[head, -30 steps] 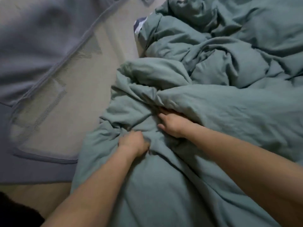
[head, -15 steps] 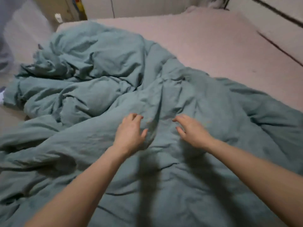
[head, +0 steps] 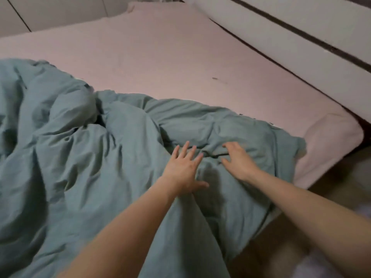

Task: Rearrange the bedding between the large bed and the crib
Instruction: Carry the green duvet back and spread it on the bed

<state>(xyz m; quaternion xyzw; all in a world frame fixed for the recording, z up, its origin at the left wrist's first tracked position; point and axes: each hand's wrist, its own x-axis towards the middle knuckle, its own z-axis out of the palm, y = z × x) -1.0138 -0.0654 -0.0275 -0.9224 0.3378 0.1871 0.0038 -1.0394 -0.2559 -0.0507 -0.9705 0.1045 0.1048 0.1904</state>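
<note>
Head view: a crumpled teal duvet (head: 84,161) covers the near and 9 o'clock portion of the large bed (head: 180,57), whose pink sheet is exposed toward 12 and 2 o'clock. The left hand (head: 183,169) lies on the duvet with fingers spread wide, gripping nothing. The right hand (head: 239,160), just beside it at 3 o'clock, presses the duvet with fingers bent and spread; whether it grips fabric cannot be told. A padded headboard (head: 301,35) runs along the 1 o'clock edge.
</note>
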